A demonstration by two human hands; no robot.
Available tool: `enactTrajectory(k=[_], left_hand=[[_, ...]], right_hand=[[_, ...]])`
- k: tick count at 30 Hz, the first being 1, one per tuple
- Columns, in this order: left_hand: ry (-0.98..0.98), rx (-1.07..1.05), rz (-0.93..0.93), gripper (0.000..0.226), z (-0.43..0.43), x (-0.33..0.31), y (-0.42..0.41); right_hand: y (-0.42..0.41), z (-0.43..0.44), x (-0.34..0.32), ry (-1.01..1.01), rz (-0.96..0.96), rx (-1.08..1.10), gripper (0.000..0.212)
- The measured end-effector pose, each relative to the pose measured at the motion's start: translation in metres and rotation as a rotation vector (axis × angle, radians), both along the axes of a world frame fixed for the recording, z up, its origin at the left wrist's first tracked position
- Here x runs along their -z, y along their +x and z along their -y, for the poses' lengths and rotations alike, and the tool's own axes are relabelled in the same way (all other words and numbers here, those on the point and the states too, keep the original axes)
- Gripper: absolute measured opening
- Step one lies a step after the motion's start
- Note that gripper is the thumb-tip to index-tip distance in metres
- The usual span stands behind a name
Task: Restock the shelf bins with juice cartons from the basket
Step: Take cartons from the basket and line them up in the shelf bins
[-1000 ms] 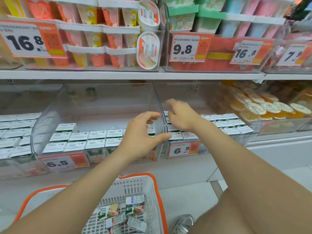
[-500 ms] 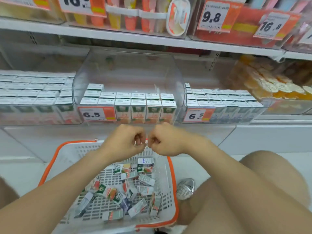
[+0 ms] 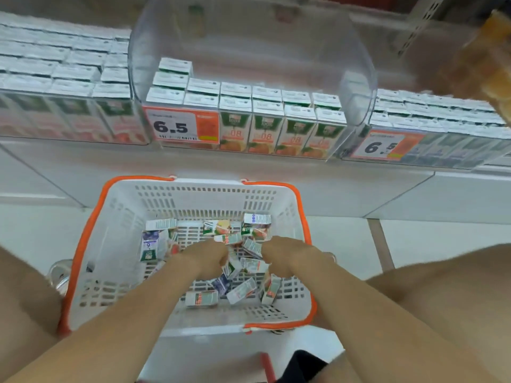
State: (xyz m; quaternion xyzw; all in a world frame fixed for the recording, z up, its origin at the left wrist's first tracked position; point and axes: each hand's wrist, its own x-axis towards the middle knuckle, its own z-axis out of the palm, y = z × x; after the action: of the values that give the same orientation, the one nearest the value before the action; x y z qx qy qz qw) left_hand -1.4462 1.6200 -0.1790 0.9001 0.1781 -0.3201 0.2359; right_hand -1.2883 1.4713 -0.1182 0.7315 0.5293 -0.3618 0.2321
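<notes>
On the floor under the shelf stands a white basket with an orange rim point(image 3: 91, 230), holding several small juice cartons point(image 3: 201, 298) in a loose heap. Both hands are down in that heap. My left hand point(image 3: 206, 262) curls over cartons at the middle, and my right hand point(image 3: 287, 255) curls over cartons just to its right. The fingers are tucked under, so any grasp is hidden. Above, the clear middle bin point(image 3: 249, 51) holds two front rows of green and orange cartons point(image 3: 265, 128), and the space behind them is bare.
Full carton bins flank the middle one on the left point(image 3: 55, 78) and right point(image 3: 431, 125). Price tags reading 6.5 point(image 3: 179, 125) hang on the bin fronts. Orange cups point(image 3: 492, 64) sit at the upper right. My knees frame the basket, and a black object point(image 3: 307, 363) lies below it.
Both hands came back from the shelf bins, passed over the basket rim with closed fingers, and dropped into the carton heap. The view tilted down toward the basket.
</notes>
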Motion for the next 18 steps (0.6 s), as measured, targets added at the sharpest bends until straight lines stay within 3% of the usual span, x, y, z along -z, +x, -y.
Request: enactTrajectory(k=[3,6,10,12,18], left_hand=[[-0.011,0.007,-0.084,0.014,0.002,0.026,-0.011],[-0.002,0.011,-0.166,0.010,0.001,0.049,-0.023],[-0.032,0.049,-0.298,0.025,0.004,0.075,-0.040],[-0.060,0.051,-0.336,0.022,0.009,0.084,-0.045],[-0.109,-0.069,-0.346,0.045,0.015,0.092,-0.047]], right_hand=[[0.002,0.004,0.029,-0.033,-0.037,0.095,0.032],[0.000,0.006,0.054,-0.084,-0.054,0.103,0.044],[-0.007,0.008,0.076,-0.115,0.002,-0.005,0.044],[-0.011,0.007,0.078,-0.100,0.029,-0.048,0.040],[-0.011,0.005,0.089,-0.044,0.014,-0.038,0.043]])
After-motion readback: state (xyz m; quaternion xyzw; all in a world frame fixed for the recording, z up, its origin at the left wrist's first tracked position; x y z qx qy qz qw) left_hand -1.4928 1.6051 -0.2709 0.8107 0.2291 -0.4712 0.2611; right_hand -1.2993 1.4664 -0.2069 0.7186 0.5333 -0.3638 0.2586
